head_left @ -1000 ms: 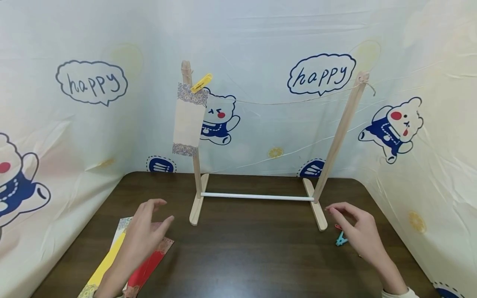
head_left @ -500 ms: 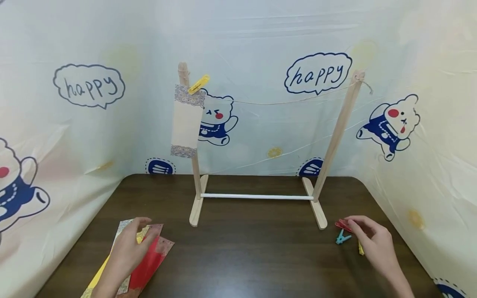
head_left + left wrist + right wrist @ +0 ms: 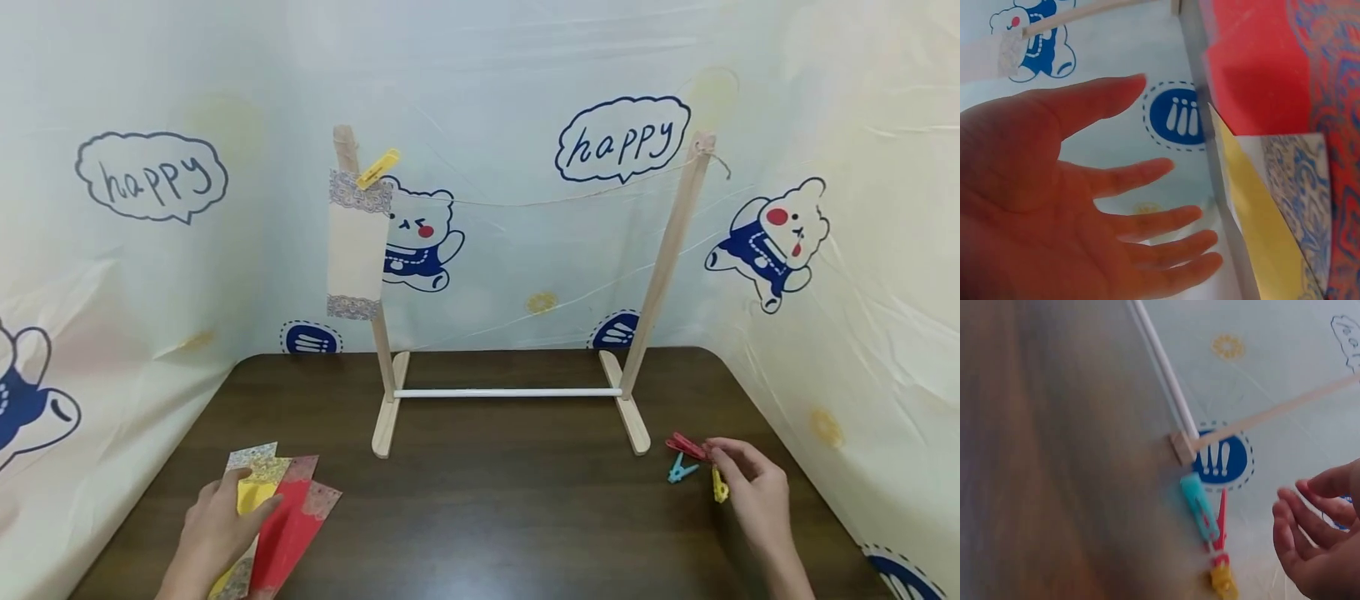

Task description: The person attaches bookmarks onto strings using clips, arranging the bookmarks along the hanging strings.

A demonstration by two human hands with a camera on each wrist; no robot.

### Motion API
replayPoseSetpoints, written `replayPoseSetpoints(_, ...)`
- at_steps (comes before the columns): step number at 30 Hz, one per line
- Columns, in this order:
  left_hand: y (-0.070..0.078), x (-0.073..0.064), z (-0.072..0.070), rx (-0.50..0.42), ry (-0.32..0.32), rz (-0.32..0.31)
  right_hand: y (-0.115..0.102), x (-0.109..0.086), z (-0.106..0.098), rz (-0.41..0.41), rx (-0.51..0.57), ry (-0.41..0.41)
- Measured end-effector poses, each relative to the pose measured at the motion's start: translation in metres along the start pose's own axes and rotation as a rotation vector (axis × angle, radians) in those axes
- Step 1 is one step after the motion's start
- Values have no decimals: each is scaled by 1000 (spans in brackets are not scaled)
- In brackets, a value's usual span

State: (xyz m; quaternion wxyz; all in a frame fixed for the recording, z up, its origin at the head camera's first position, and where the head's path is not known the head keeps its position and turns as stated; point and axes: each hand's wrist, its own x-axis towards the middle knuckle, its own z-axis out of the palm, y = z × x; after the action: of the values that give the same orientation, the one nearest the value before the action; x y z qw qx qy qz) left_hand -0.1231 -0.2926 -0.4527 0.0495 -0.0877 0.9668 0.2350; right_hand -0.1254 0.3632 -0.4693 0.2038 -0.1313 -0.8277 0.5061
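My left hand [image 3: 217,521], fingers spread, is over a fan of patterned-edge paper strips: a yellow strip [image 3: 253,493], a red strip [image 3: 288,529] and others. The left wrist view shows its palm holding nothing beside the yellow strip [image 3: 1260,225]. At the right, my right hand [image 3: 756,487] has its fingers loosely bent, close by a red clothespin [image 3: 684,446], a light blue clothespin [image 3: 681,469] and a yellow clothespin [image 3: 719,485]. In the right wrist view a gap separates those fingertips from the blue clothespin [image 3: 1200,506].
Mid-table stands a wooden frame [image 3: 663,258] with a white crossbar [image 3: 502,392] low down and a string [image 3: 525,204] between its post tops. A yellow clothespin [image 3: 378,169] pins a white paper strip [image 3: 356,254] by the left post. Printed curtain surrounds the table.
My left hand has lowered leftward to the paper strips, uncovering more of them. The right hand has moved slightly right, beside the clothespins. The head view has shifted a little.
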Motion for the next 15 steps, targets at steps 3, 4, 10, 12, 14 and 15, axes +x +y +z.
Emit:
replayPoseSetpoints(3,-5,1,6,5,-67,-34,7,0,-4,48,-141,44)
replayPoseSetpoints(4,-6,2,8,1,-89,-43,9,0,-6,62,-171,48)
replayPoseSetpoints(10,1,1,16,18,-112,-67,20,3,-9,101,-285,0)
replayPoseSetpoints(12,3,2,15,43,-86,-60,22,4,-10,92,-305,-46)
replayPoseSetpoints(14,1,3,14,64,-65,-60,26,4,-10,77,-326,-89)
replayPoseSetpoints(15,0,3,13,70,-51,-64,27,4,-10,72,-334,-105)
